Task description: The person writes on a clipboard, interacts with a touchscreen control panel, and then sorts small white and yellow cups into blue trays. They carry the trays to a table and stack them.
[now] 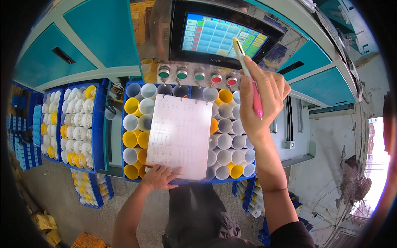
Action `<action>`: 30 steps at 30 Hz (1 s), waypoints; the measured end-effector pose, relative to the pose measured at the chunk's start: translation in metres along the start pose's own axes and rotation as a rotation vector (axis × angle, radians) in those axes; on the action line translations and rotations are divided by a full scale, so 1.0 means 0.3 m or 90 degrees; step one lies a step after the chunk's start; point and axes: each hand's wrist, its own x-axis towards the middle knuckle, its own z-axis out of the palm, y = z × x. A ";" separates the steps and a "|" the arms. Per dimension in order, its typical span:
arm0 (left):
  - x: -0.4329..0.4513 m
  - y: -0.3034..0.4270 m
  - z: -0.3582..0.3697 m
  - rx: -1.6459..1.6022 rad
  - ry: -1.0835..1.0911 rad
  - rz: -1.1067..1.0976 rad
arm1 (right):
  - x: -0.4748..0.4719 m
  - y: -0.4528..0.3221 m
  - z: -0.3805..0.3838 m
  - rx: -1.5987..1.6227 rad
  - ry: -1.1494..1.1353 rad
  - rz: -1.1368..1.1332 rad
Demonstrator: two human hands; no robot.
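My right hand grips a pen with a white and pink barrel; its yellowish end is at the lit touchscreen of a control panel, and its writing tip points back towards me. Whether the pen touches the glass I cannot tell. My left hand rests on the lower left corner of an open notebook page with handwriting, a thin brownish stick or pencil between its fingers. The notebook lies on top of white and yellow tubes standing in a blue crate.
Green and red push buttons line the panel below the screen. Blue crates of filled white and yellow tubes stand at the left, more lower down. Teal cabinet doors flank the panel. An orange crate is on the floor.
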 end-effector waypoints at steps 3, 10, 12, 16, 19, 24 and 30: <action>-0.004 0.002 0.001 0.011 0.000 -0.003 | 0.023 -0.007 0.027 0.003 0.030 -0.025; 0.001 0.003 -0.004 0.016 0.023 -0.012 | 0.041 -0.017 0.065 -0.006 0.028 -0.055; 0.002 0.004 -0.008 0.017 0.023 -0.012 | 0.035 -0.028 0.069 0.026 0.036 -0.065; 0.007 0.001 -0.011 0.011 0.023 -0.010 | 0.018 -0.037 0.083 0.037 -0.007 -0.074; 0.013 -0.002 -0.011 0.007 0.022 -0.007 | -0.004 -0.023 0.082 0.019 -0.014 -0.066; 0.015 0.000 -0.015 -0.001 0.027 -0.008 | -0.045 0.004 0.047 -0.026 -0.013 -0.033; 0.015 0.001 -0.025 -0.004 0.020 -0.009 | -0.019 0.007 0.036 0.007 0.034 -0.044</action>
